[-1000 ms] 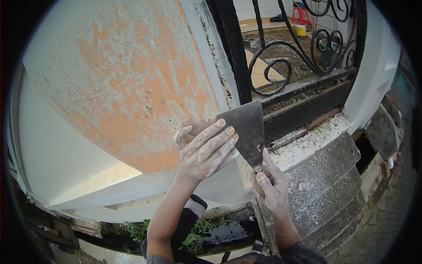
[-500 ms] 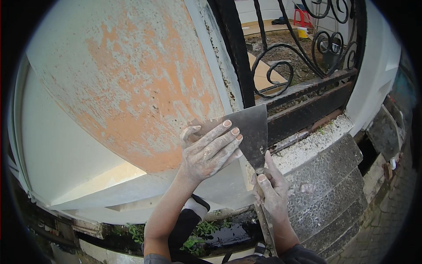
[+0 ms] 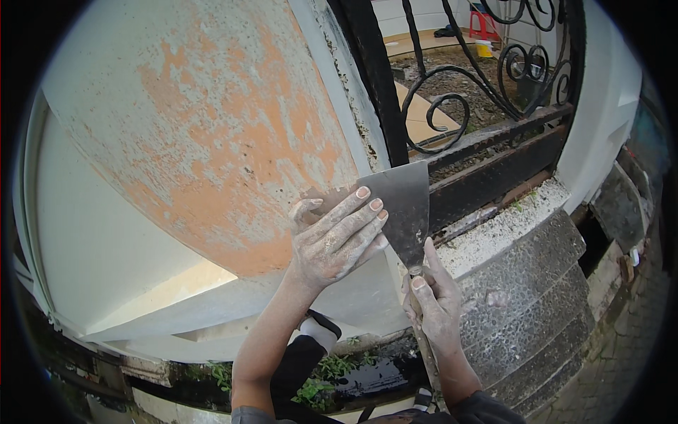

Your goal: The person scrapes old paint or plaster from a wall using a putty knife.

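A putty knife [image 3: 404,205] with a wide, dark grey triangular blade is in front of the wall's right edge. My right hand [image 3: 436,304] grips its handle just below the blade, thumb on top. White dust coats both hands. My left hand [image 3: 332,244] reaches across to the blade, its fingers stretched out at the blade's left side and the thumb held apart. The fingertips seem to touch the metal; what lies under the palm is hidden. To the left is a wall [image 3: 233,141] with patchy orange and whitish, scraped-looking paint.
A black iron gate [image 3: 494,152] with scrolled bars stands at the right, above a sloping stone ramp [image 3: 515,311]. Below the wall runs a ditch [image 3: 381,378] with dark water and green weeds [image 3: 311,392]. Beyond the gate are a red stool [image 3: 484,25] and a yellow-and-white bucket [image 3: 484,48].
Both hands and the putty knife keep nearly the same pose. The blade sits slightly higher in the picture, and the view has shifted a little.
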`<state>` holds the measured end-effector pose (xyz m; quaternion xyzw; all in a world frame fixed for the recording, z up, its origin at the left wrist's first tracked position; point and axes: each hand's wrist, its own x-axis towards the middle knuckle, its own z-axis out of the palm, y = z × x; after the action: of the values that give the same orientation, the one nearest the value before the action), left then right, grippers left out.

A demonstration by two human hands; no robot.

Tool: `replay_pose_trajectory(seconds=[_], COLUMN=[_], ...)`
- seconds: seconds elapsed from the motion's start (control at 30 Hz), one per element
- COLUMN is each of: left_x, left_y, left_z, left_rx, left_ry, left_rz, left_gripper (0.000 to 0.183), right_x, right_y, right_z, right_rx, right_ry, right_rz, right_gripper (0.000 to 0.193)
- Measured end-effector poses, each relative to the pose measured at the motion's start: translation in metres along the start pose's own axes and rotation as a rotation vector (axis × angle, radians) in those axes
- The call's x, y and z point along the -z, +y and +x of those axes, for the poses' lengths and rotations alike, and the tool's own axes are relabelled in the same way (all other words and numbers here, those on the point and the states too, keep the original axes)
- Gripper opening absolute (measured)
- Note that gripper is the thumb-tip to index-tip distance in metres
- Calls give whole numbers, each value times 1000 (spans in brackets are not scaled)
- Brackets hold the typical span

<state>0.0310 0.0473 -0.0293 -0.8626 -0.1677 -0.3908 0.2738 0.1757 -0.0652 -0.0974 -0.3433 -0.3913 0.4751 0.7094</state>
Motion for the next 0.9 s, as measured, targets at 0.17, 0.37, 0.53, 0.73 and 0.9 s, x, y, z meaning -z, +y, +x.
replay_pose_trajectory(seconds=[0.17, 0.37, 0.53, 0.73, 0.9], left_x=[-1, 4, 3, 6, 7], left_y=[2, 1, -3, 1, -1], left_z=[-6, -6, -6, -10, -7], left_rx=[-1, 2, -9, 27, 22], left_ry=[-8, 7, 8, -46, 4], left_rz=[23, 45, 36, 25, 45], left_gripper=[29, 30, 29, 28, 28], right_x=[5, 5, 0, 4, -3], right_y=[5, 5, 5, 9, 7], right_z=[-6, -7, -4, -10, -8], right_rx=[-25, -9, -65, -77, -67], right_ry=[0, -36, -9, -62, -46], right_rz=[-72, -47, -15, -7, -19], right_gripper=[51, 51, 51, 52, 51])
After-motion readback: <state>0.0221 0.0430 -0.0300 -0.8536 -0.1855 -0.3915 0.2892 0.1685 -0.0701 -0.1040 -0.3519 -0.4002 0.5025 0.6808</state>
